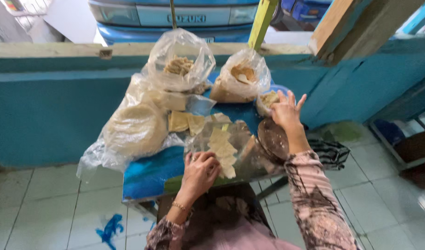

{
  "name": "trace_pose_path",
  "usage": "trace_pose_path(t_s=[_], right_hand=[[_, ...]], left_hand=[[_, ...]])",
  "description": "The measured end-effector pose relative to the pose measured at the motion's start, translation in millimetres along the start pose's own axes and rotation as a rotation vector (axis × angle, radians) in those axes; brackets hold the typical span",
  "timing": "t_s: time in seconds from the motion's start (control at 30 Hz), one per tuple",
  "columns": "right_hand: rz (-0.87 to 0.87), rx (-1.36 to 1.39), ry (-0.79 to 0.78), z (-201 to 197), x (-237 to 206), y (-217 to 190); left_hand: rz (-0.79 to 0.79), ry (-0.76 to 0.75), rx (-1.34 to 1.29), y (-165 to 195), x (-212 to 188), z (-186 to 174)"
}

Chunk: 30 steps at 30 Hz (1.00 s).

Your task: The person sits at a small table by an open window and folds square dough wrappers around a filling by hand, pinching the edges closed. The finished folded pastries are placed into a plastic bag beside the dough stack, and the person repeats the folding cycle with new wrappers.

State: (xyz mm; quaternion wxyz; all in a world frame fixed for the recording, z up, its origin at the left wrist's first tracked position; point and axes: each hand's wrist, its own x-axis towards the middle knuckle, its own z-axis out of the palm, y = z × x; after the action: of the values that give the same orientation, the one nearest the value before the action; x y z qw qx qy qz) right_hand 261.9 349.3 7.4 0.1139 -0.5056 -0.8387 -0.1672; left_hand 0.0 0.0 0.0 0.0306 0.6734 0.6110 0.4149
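My left hand (201, 170) grips the near edge of a clear plastic bag (231, 146) that holds several pale square crackers (223, 149), lying on a small blue table (147, 173). My right hand (286, 111) reaches forward with fingers spread, over a small blue bowl of crackers (268, 99) at the table's far right. It holds nothing that I can see. A round dark lid (272, 138) lies just under my right wrist.
Two open clear bags of chips (180, 62) (242, 76) stand at the back of the table. A bag of round flat wafers (136, 127) lies on the left. A teal low wall (50, 106) runs behind. Tiled floor surrounds the table.
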Motion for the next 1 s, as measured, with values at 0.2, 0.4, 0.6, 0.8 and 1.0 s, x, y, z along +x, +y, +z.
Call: trace_pose_path(t_s=[0.2,0.4,0.6,0.8,1.0], right_hand=[[-0.002,0.327,0.031,-6.2,6.4,3.8],[0.042,0.279,-0.004,-14.4,2.8,-7.5],[-0.111,0.389,0.305,-58.6,-20.0,-51.3],[-0.700,0.080,0.236,-78.6,-90.5,-153.0],[-0.688,-0.133,0.126,-69.7,-81.3,-162.5]], left_hand=[[0.024,0.017,-0.011,4.0,2.3,-3.8],[0.022,0.022,-0.008,4.5,1.9,-5.0],[0.021,0.012,0.003,2.3,2.9,-3.3],[0.019,0.007,0.011,2.7,1.5,-3.8],[-0.006,-0.007,0.019,5.0,-1.3,-2.5]])
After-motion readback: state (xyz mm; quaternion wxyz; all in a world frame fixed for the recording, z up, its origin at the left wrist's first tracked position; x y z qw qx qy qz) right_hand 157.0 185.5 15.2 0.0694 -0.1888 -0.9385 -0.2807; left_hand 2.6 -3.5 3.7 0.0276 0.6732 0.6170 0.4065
